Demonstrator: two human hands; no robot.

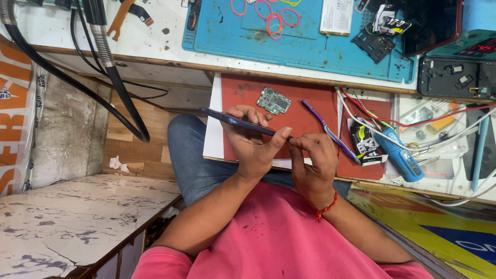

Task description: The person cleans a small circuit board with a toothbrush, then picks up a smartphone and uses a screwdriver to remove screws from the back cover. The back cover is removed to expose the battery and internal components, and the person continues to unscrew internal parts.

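Head view: two bare hands work on a dark blue phone held edge-on above a red mat.

Left hand [251, 142] grasps the phone [235, 122] from below, thumb pressed along its edge; right hand [311, 163] pinches at the phone's near end, fingertips closed there. A green circuit board [274, 100] lies on the red mat [305, 111], with a blue electric screwdriver [402, 153] farther right.

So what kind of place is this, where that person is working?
Most likely a phone repair shop. A bare green circuit board lies on the red mat, a blue work mat holds small parts, and the left hand holds a thin blue phone while the right hand works at its end.
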